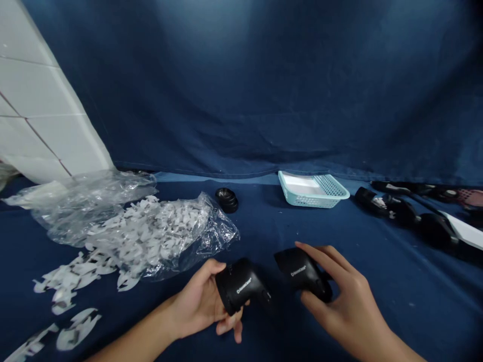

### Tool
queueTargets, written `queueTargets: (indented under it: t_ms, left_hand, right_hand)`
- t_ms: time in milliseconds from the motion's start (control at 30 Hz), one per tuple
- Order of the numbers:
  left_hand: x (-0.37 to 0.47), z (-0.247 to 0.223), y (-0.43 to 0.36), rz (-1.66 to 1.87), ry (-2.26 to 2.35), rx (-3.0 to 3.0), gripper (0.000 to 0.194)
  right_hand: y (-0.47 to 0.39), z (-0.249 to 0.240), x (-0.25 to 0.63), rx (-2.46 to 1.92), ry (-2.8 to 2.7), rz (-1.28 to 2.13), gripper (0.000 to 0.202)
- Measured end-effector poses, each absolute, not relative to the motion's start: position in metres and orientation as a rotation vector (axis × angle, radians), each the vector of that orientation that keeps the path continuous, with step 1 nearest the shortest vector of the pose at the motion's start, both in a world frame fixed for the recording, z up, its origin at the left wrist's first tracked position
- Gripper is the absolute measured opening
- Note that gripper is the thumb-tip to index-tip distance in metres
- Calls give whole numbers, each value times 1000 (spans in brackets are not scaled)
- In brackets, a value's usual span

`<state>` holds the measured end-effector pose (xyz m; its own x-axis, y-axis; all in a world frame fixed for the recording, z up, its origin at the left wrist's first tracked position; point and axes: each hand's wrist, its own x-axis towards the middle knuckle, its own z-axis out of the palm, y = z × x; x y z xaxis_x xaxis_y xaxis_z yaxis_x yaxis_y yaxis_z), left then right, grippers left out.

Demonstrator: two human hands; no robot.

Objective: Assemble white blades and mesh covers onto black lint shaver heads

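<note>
My left hand is closed round a black plastic housing with a round wide end and white lettering; its narrower end points to the right. A second black housing, also with white lettering, sits between the thumb and fingers of my right hand. The two housings are held apart, a short gap between them, above the blue cloth. Left of my left hand, a clear plastic bag spills many small white-and-grey pieces.
Black rings lie stacked beyond my hands. A light blue basket holding something white stands by the hanging blue curtain. Several black parts and a white strip lie at right. White tiles line the left.
</note>
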<state>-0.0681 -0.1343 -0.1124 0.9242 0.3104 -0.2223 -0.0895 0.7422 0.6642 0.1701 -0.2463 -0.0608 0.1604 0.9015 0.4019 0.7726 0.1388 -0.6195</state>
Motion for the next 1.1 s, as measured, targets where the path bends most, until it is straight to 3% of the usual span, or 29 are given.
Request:
queueTargets:
  t_ms: [400,733,1100]
  left_hand:
    - [-70,-116,-133,212,363,692,74]
    - [-69,-117,-133,218,435,693,81]
    - [-74,-105,-132,330,571,717,63]
  right_hand:
    - [-240,-62,179,-1531,-1480,-131,56]
    - [-231,-67,192,-1597,-1351,145,54]
    - [-208,-105,212,-1767,-1366,283,54]
